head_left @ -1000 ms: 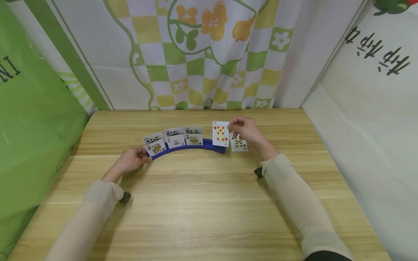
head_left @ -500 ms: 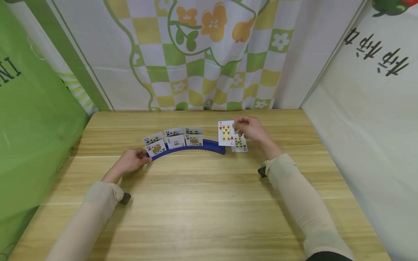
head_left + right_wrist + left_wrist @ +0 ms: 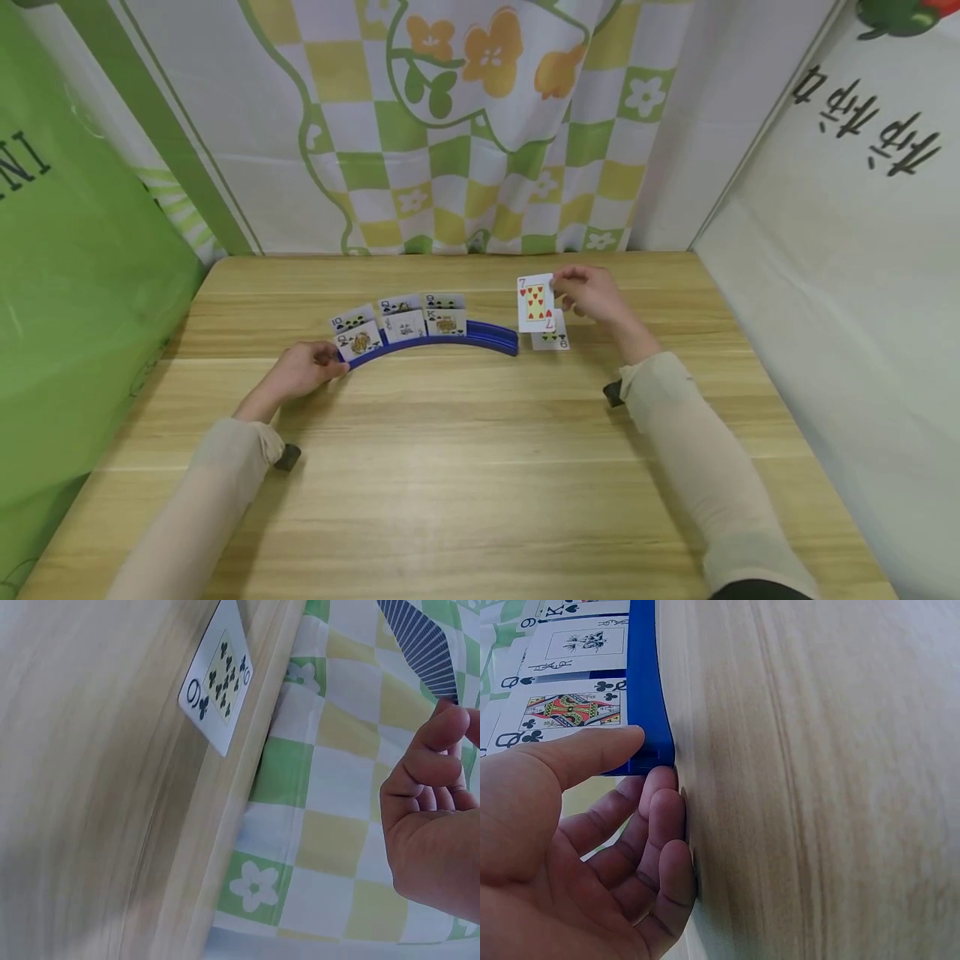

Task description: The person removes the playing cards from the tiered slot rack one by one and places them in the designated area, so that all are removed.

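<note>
A curved blue card holder lies on the table with playing cards in two rows. Its front row has a queen of clubs, a joker and a king. Behind them show the tops of a ten, a queen and a nine. My left hand grips the holder's left end, thumb on top and fingertips at the end face. Raised over the table past the holder's right end, my right hand pinches the seven of hearts by its right edge. Beneath it a nine of clubs lies face up, partly covered in the head view.
A checked curtain hangs along the back edge of the wooden table. Green sheeting stands at the left side, a white sheet with dark lettering at the right.
My right hand has moved rightward with the seven of hearts, away from the holder and over the nine of clubs. The left hand and the holder have stayed put.
</note>
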`<state>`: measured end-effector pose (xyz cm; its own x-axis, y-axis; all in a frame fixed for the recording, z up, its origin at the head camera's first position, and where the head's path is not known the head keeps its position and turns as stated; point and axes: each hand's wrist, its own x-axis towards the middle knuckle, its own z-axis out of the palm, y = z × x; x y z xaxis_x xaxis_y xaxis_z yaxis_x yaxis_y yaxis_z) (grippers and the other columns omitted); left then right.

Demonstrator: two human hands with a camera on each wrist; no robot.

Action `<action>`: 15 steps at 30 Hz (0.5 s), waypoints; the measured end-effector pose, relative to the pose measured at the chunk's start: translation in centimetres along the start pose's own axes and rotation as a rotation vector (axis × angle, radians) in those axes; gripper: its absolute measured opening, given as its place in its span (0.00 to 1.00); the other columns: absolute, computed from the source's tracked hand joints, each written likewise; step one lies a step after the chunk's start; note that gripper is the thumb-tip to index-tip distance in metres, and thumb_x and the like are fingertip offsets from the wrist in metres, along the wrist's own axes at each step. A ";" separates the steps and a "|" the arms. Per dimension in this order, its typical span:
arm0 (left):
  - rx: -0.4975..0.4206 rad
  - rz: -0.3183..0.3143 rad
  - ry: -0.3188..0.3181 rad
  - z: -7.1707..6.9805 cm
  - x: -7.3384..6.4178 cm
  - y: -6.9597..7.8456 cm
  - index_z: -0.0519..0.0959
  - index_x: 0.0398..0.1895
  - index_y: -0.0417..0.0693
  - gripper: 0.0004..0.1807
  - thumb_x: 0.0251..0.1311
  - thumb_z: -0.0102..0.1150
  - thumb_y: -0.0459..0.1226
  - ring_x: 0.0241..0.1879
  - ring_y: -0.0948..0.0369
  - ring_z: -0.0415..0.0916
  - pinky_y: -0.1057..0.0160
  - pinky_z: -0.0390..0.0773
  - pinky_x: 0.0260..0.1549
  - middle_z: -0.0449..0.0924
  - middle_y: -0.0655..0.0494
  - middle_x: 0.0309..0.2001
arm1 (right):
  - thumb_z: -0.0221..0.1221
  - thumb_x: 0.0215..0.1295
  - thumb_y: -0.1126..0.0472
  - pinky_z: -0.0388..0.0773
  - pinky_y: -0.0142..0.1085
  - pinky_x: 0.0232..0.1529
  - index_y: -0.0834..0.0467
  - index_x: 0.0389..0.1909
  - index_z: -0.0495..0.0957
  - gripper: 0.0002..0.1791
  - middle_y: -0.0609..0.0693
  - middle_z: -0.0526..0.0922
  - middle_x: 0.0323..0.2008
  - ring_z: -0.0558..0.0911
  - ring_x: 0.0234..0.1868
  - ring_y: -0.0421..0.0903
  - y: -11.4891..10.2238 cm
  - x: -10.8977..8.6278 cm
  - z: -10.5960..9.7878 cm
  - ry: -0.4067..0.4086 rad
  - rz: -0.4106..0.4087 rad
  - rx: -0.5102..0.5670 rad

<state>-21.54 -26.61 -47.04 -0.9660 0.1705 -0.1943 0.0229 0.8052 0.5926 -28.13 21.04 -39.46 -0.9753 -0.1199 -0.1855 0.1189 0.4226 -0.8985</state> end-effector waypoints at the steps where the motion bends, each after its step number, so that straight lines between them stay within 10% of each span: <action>1: -0.001 0.000 0.000 0.0 0.0 0.0 0.78 0.54 0.32 0.24 0.63 0.63 0.43 0.36 0.56 0.77 0.64 0.73 0.33 0.84 0.41 0.41 | 0.56 0.72 0.55 0.70 0.30 0.30 0.60 0.54 0.76 0.16 0.48 0.81 0.40 0.78 0.31 0.41 0.1 0.0 -0.1 0.000 0.001 0.000; 15: 0.006 0.002 0.000 0.1 -0.1 0.0 0.78 0.53 0.33 0.23 0.65 0.62 0.43 0.33 0.57 0.76 0.64 0.72 0.32 0.84 0.42 0.40 | 0.55 0.72 0.55 0.71 0.33 0.32 0.59 0.53 0.76 0.15 0.46 0.81 0.39 0.78 0.32 0.42 1.2 0.1 -1.7 0.044 0.045 -0.006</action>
<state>-21.42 -26.54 -47.08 -0.9659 0.1721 -0.1935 0.0261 0.8083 0.5883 -28.43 23.07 -39.86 -0.9763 -0.0610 -0.2075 0.1616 0.4318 -0.8874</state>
